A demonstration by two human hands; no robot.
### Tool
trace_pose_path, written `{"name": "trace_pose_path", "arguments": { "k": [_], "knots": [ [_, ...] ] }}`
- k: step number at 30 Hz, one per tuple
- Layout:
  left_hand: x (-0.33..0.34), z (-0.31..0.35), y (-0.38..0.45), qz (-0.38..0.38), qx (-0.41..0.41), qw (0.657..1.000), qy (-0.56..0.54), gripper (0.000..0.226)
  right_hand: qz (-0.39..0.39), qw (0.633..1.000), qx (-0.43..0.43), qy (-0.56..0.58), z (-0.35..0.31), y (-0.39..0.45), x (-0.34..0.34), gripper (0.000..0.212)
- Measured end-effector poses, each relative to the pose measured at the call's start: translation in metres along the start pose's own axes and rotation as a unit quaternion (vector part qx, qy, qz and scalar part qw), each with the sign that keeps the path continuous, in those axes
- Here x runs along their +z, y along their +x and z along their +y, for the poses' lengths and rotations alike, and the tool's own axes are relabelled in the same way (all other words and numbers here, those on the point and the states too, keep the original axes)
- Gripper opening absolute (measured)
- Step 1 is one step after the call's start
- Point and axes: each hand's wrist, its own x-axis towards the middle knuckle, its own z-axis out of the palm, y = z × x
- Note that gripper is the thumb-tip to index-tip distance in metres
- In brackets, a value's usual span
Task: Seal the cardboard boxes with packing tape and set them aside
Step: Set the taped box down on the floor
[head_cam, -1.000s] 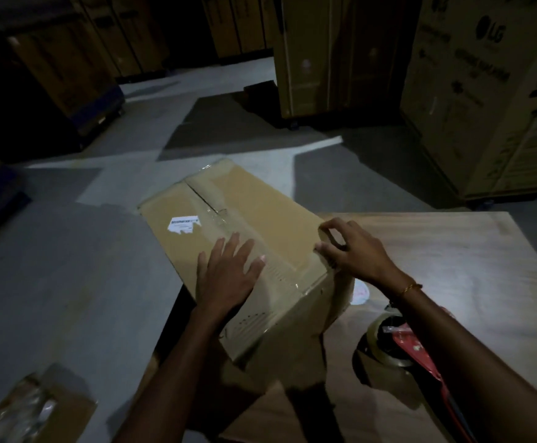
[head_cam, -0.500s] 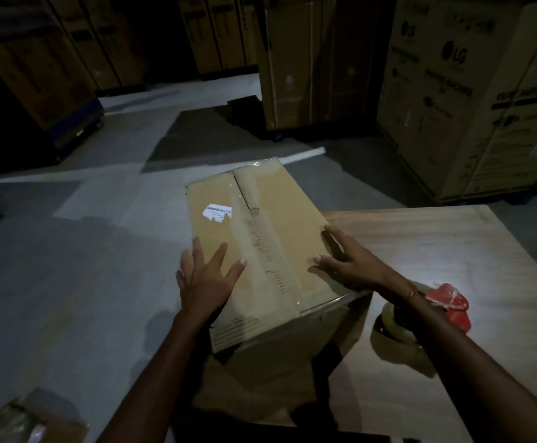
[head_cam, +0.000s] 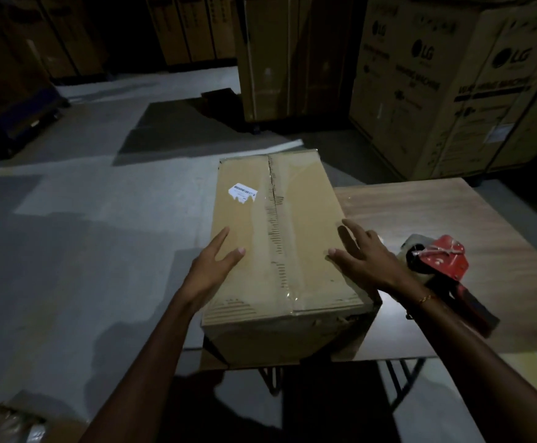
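A brown cardboard box stands on the left end of a wooden table, its left part overhanging the edge. Clear tape runs along its centre seam, and a white label sits on the left flap. My left hand lies against the box's left edge with straight fingers, thumb on top. My right hand rests on the box's right edge, fingers spread and straight. A red tape dispenser with a tape roll lies on the table just right of my right wrist.
Large printed appliance cartons stand behind the table at the right and along the back. Grey concrete floor stretches to the left. Another cardboard box with plastic on it sits on the floor at the bottom left.
The box has turned from a diagonal to lie straight away from me. My hands slid from its top to its two side edges. The view shifted left, showing the dispenser fully.
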Motion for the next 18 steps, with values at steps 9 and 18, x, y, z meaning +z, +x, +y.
{"name": "trace_pose_path", "arguments": {
  "k": [9, 18],
  "knots": [
    [-0.013, -0.016, -0.036, -0.028, -0.004, 1.000, -0.005, 0.074, -0.019, 0.977, -0.002, 0.214, -0.021, -0.049, 0.031, 0.092],
    [-0.038, -0.049, -0.116, -0.037, 0.014, 0.999, -0.036, 0.075, 0.017, 0.979, -0.023, 0.202, -0.044, -0.141, 0.066, 0.087]
  ]
}}
